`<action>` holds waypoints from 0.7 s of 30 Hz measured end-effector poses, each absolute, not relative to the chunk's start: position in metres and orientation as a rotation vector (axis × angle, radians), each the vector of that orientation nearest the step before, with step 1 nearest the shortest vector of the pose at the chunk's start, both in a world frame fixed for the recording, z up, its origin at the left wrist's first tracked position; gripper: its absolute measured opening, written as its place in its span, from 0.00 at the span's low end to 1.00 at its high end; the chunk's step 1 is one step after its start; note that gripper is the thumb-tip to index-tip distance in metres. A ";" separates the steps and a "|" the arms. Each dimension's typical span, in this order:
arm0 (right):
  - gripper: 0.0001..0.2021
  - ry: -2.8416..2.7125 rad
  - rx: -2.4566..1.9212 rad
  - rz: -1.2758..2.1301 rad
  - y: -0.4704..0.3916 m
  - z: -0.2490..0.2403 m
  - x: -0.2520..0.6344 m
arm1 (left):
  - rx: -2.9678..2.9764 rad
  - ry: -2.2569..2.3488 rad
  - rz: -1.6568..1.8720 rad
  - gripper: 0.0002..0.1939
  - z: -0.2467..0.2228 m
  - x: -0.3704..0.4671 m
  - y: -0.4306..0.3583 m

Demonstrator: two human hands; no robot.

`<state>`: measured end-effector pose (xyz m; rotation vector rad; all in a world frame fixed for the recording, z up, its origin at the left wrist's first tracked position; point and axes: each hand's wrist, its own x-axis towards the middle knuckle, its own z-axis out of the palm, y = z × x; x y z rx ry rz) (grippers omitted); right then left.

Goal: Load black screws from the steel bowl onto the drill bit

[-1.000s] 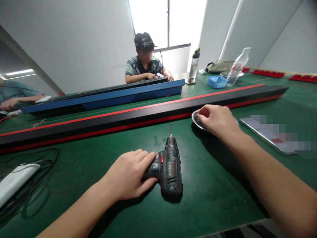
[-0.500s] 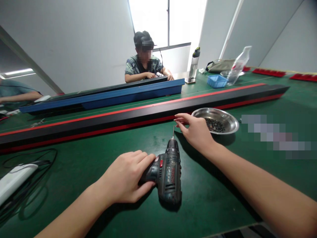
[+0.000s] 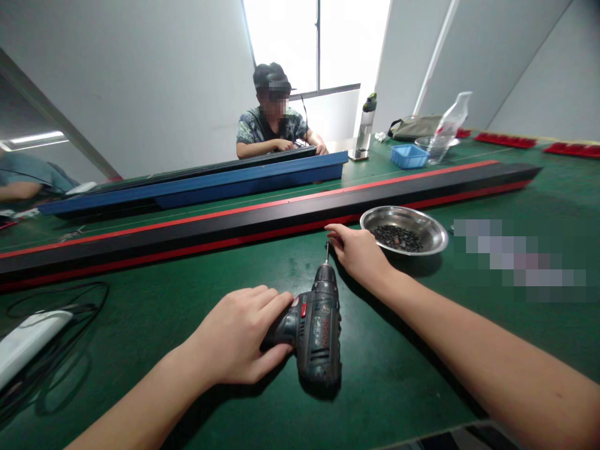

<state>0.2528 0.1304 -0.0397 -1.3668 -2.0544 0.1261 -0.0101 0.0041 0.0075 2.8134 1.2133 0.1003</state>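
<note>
My left hand [image 3: 244, 331] is wrapped round the handle of a dark Bosch cordless drill [image 3: 319, 344], which lies on its side on the green table. The drill's metal bit [image 3: 327, 255] points away from me. At the bit's tip is my right hand [image 3: 364, 255], its thumb and fingertips pinched together; anything between them is too small or hidden to name. Just right of that hand stands a shallow steel bowl [image 3: 437, 236] holding many small dark pieces [image 3: 398, 237] that look like screws.
A long black bar with red edges [image 3: 262, 215] crosses the table beyond the bowl. Behind it lie a blue long tray [image 3: 253, 184], a small blue bin [image 3: 409, 157] and bottles [image 3: 365, 125]. A person [image 3: 272, 125] works opposite. Cables and a white device [image 3: 32, 337] lie left.
My right hand has moved slightly down and in, closer to the bit's tip, with the fingers curled more. My left hand and the drill stay nearly in place.
</note>
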 end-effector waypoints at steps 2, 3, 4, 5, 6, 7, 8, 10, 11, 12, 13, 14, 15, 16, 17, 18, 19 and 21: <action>0.17 -2.044 -1.351 0.129 0.132 -0.042 0.253 | 2.816 1.212 0.109 0.24 0.007 -0.010 0.004; 0.17 -2.041 -1.344 0.130 0.133 -0.042 0.253 | 2.816 1.211 0.108 0.24 0.007 -0.010 0.004; 0.17 -2.042 -1.339 0.132 0.133 -0.043 0.253 | 2.816 1.213 0.104 0.24 0.007 -0.010 0.004; 0.17 -2.042 -1.337 0.134 0.134 -0.043 0.253 | 2.815 1.215 0.097 0.24 0.008 -0.010 0.004; 0.17 -2.043 -1.336 0.139 0.134 -0.044 0.253 | 2.813 1.217 0.088 0.24 0.008 -0.010 0.004; 0.18 -2.045 -1.332 0.144 0.134 -0.044 0.254 | 2.812 1.219 0.081 0.23 0.009 -0.010 0.004; 0.18 -2.047 -1.327 0.149 0.135 -0.044 0.254 | 2.809 1.220 0.077 0.23 0.009 -0.010 0.004; 0.18 -2.045 -1.313 0.159 0.135 -0.045 0.255 | 2.806 1.217 0.074 0.24 0.010 -0.009 0.004; 0.18 -2.043 -1.304 0.167 0.136 -0.046 0.255 | 2.806 1.216 0.073 0.24 0.010 -0.009 0.004; 0.18 -2.041 -1.298 0.175 0.136 -0.047 0.256 | 2.806 1.215 0.073 0.24 0.011 -0.009 0.004; 0.18 -2.037 -1.293 0.185 0.137 -0.047 0.256 | 2.807 1.215 0.071 0.24 0.011 -0.009 0.004; 0.18 -2.034 -1.290 0.196 0.137 -0.047 0.256 | 2.807 1.216 0.069 0.24 0.011 -0.009 0.004; 0.18 -2.031 -1.288 0.206 0.137 -0.048 0.256 | 2.806 1.219 0.068 0.24 0.011 -0.009 0.004; 0.18 -2.027 -1.285 0.217 0.137 -0.047 0.256 | 2.805 1.221 0.066 0.24 0.011 -0.008 0.004; 0.19 -2.020 -1.281 0.232 0.136 -0.047 0.256 | 2.803 1.225 0.064 0.24 0.010 -0.009 0.004; 0.19 -2.010 -1.276 0.251 0.135 -0.047 0.255 | 2.801 1.227 0.064 0.24 0.010 -0.009 0.004; 0.19 -1.997 -1.270 0.275 0.134 -0.046 0.255 | 2.801 1.230 0.067 0.24 0.009 -0.009 0.004; 0.19 -1.965 -1.261 0.329 0.132 -0.044 0.254 | 2.804 1.228 0.082 0.24 0.008 -0.009 0.004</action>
